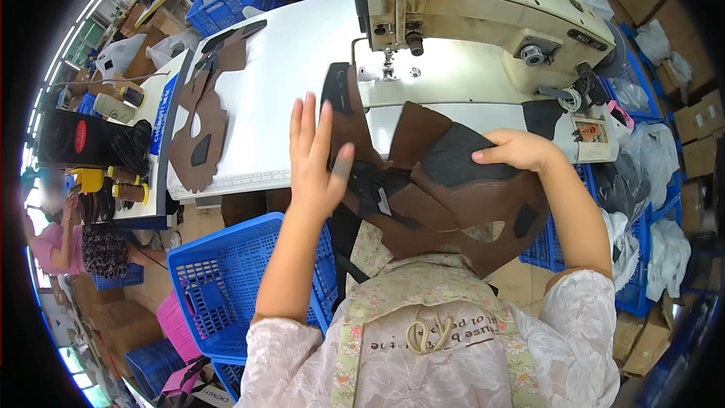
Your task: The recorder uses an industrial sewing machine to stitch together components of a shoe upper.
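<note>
A brown leather panel (483,200) with black patches sewn on it hangs over the near edge of the white sewing table (279,53). My right hand (521,153) grips its right side, thumb on top of a large black patch (457,157) and the other fingers hidden underneath. Beside the panel's upright left strip (353,125), my left hand (311,157) is raised with fingers stretched out and nothing in it. Just beyond the panel stands the sewing machine (468,15), its needle and presser foot (389,66) over the bed.
More brown panels with black patches (215,121) lie at the table's left. A blue plastic basket (249,249) stands below my left arm. Thread spools (130,193) sit on a side table, near another person (68,238). Bagged goods (653,155) and blue crates line the right.
</note>
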A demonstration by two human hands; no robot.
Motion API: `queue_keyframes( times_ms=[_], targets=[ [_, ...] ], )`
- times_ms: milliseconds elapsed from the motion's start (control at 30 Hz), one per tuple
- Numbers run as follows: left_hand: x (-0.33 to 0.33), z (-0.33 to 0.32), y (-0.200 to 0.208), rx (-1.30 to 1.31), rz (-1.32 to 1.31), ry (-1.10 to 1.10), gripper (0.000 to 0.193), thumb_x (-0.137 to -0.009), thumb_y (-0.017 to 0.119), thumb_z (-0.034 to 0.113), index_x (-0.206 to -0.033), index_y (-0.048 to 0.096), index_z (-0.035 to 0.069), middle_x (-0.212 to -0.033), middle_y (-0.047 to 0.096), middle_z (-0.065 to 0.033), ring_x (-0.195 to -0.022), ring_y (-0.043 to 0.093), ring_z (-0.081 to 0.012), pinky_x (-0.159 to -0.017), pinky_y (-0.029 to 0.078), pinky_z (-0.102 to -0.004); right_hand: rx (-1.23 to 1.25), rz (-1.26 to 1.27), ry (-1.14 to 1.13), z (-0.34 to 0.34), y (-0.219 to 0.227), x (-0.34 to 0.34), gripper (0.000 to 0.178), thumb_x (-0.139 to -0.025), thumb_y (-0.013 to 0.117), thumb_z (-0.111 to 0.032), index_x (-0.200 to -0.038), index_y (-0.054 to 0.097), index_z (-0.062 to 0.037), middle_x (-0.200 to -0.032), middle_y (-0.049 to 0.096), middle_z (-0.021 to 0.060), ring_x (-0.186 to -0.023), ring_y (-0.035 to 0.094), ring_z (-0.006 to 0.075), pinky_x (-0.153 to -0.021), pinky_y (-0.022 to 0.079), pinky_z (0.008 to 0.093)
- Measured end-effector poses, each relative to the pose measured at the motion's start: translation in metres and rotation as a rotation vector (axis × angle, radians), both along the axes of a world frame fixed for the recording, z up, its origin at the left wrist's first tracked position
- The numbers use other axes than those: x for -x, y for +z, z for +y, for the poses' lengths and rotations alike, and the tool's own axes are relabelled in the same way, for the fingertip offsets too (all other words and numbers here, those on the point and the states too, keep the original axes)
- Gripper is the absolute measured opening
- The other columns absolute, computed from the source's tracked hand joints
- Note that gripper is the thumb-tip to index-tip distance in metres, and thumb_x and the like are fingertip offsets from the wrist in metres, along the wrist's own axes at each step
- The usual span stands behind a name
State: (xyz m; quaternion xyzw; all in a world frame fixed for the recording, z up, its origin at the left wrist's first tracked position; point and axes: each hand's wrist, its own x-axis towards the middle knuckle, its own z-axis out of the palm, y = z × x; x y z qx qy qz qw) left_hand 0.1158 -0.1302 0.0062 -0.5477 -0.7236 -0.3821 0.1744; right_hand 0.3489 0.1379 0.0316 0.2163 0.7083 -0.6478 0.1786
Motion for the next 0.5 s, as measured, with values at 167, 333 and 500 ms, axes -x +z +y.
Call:
queue_keyframes(
  times_ms=[167, 333, 500],
  targets=[
    [0.019, 0.052, -0.011, 0.249, -0.008, -0.022, 0.066, -0.090, 0.065, 0.030, -0.145, 0.042, 0.002, -0.147, 0.043, -0.0216, -0.137, 0.037, -0.0408, -0.114, 0.027, -0.0482, -0.068, -0.122, 0.002, 0.015, -0.004, -0.012, 0.034, -0.094, 0.065, -0.021, -0.117, 0.065, 0.0044, -0.109, 0.069, 0.0041, -0.097, 0.060, 0.0121, -0.090, 0.047, 0.0275],
    [0.004, 0.081, -0.026, 0.300, -0.028, 0.043, 0.054, -0.085, 0.071, 0.026, -0.130, 0.055, 0.001, -0.123, 0.058, -0.0174, -0.118, 0.053, -0.0372, -0.099, 0.043, -0.0447, 0.035, -0.007, -0.129, 0.021, -0.026, -0.029, 0.030, -0.094, 0.065, -0.022, -0.108, 0.068, 0.0036, -0.101, 0.071, 0.0028, -0.089, 0.061, 0.0096, -0.084, 0.048, 0.0270],
    [-0.001, 0.097, -0.049, 0.357, -0.058, 0.149, 0.035, -0.085, 0.070, 0.021, -0.114, 0.064, 0.002, -0.113, 0.063, -0.0148, -0.111, 0.057, -0.0365, -0.092, 0.048, -0.0436, -0.495, 0.002, -0.109, 0.011, -0.019, -0.022, 0.019, -0.090, 0.068, -0.019, -0.091, 0.069, 0.0007, -0.082, 0.069, 0.0024, -0.076, 0.060, 0.0097, -0.070, 0.048, 0.0303]
  ],
)
